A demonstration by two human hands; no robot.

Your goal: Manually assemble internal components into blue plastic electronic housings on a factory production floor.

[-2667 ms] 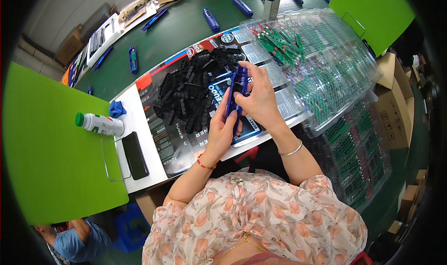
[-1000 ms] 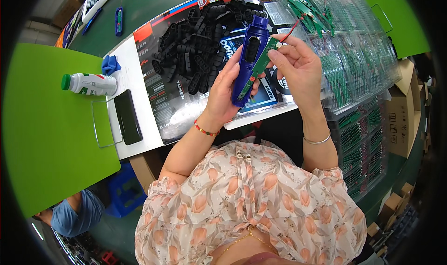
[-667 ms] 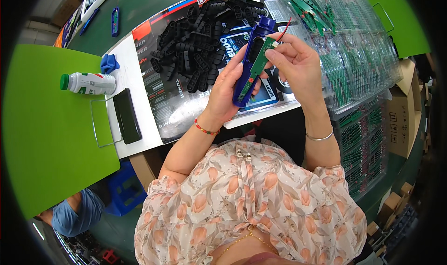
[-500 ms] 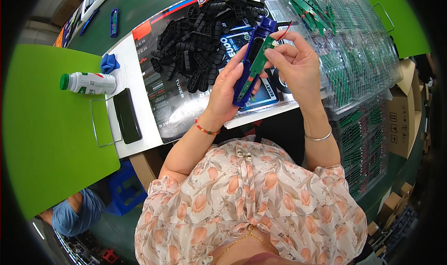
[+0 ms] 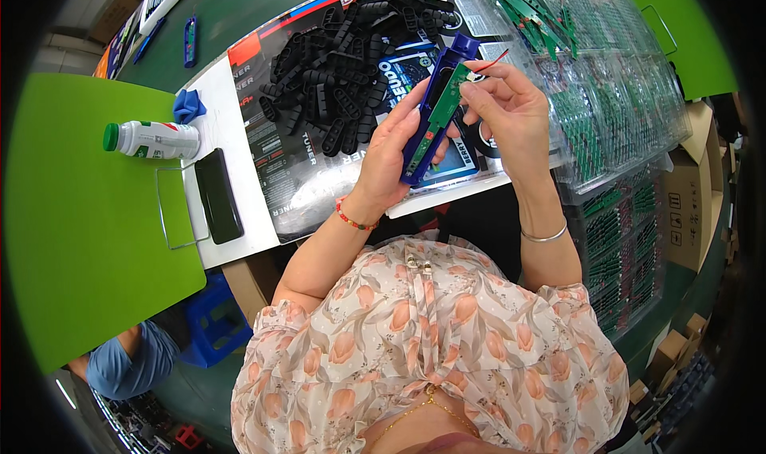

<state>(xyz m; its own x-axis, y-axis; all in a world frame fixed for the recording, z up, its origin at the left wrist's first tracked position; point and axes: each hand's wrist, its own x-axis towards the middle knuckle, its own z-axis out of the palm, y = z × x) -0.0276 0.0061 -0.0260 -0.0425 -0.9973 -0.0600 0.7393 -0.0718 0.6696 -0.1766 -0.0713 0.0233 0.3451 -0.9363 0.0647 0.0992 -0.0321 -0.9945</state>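
My left hand [image 5: 391,152] is closed round a long dark blue plastic casing [image 5: 458,49], held at a slant above the table's front edge. A narrow green circuit board [image 5: 443,112] lies along the casing's open side, its lower end within it. At the board's upper end, my right hand [image 5: 511,111] pinches the edge with thumb and fingers. A short red wire [image 5: 495,60] sticks out there, past the index finger. Behind my left hand, a heap of black ribbed plastic parts [image 5: 335,79] lies on a printed sheet [image 5: 291,179].
Clear trays [image 5: 606,111] of green boards are stacked at right, with loose boards [image 5: 533,15] on top. At left are a phone [image 5: 218,197], a white bottle [image 5: 155,140], a blue crumpled piece [image 5: 188,106] and a green panel [image 5: 88,238]. Another person's blue sleeve [image 5: 134,362] shows below it.
The board sits slightly lower against the casing, and the red wire has tilted further right. My right fingers have shifted slightly at the board's upper end. My left hand keeps its hold.
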